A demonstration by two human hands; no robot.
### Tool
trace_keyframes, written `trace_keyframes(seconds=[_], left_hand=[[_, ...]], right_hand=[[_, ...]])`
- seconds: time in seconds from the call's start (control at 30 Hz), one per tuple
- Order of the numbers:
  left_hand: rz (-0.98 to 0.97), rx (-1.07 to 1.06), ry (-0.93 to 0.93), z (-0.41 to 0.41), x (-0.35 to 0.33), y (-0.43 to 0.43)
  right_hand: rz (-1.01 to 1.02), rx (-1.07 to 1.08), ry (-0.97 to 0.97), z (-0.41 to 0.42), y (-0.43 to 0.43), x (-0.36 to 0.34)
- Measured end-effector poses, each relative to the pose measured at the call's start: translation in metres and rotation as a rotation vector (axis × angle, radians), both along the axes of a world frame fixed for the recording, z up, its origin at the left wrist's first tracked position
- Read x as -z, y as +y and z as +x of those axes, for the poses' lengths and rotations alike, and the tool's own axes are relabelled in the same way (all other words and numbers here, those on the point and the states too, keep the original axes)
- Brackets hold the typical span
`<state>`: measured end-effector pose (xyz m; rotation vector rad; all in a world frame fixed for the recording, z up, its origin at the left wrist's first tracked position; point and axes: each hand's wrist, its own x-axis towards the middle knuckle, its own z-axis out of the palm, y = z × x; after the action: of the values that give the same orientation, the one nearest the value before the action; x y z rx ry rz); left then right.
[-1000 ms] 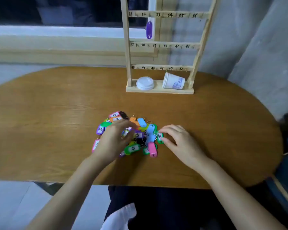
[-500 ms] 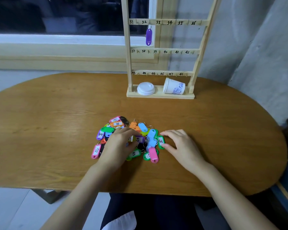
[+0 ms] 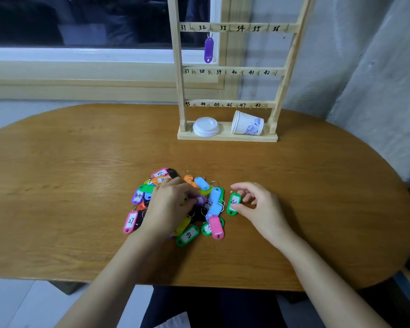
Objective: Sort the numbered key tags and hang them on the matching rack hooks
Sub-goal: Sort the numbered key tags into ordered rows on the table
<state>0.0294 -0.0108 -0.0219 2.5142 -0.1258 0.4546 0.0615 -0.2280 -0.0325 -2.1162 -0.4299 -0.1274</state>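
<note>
My right hand (image 3: 258, 207) pinches a glossy green oval tag (image 3: 233, 204) (paper label, number unreadable); my left hand (image 3: 171, 204) lies curled over the plastic tag pile (image 3: 199, 209), grip unclear, on the grained wooden table (image 3: 81, 185).

Tag pile (image 3: 175, 204) was pink, green, blue, orange; purple tag (image 3: 208, 50) hung upper middle; white cup (image 3: 246, 123) had blue print.
</note>
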Motion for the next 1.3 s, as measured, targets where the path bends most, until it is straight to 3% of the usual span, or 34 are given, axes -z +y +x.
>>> trace_keyframes(seconds=[0.13,0.2,0.33,0.43,0.67,0.97,1.2,1.3], left_hand=[[-0.057,-0.009,-0.056,0.002,-0.003,0.002],[-0.175,-0.029,-0.073,0.001,-0.011,-0.001],[-0.438,-0.035,-0.003,0.002,-0.032,-0.018],[-0.518,0.014,0.066,0.010,-0.037,-0.039],[-0.464,0.113,0.176,0.036,-0.017,-0.119],[-0.262,0.082,0.107,0.048,0.002,-0.150],[-0.138,0.077,-0.019,0.035,0.006,-0.121],[-0.134,0.088,-0.035,0.030,0.007,-0.115]], right_hand=[[0.077,-0.005,0.071,0.003,-0.008,-0.004],[0.101,-0.020,0.086,0.005,-0.013,-0.007],[0.114,-0.017,0.069,0.008,-0.031,-0.013],[0.116,0.012,0.061,0.011,-0.051,-0.016],[0.070,0.153,0.008,0.020,-0.116,-0.016],[0.039,0.166,0.103,0.036,-0.138,-0.017],[-0.008,-0.083,0.128,0.049,-0.095,-0.019],[-0.053,-0.080,0.055,0.050,-0.083,-0.013]])
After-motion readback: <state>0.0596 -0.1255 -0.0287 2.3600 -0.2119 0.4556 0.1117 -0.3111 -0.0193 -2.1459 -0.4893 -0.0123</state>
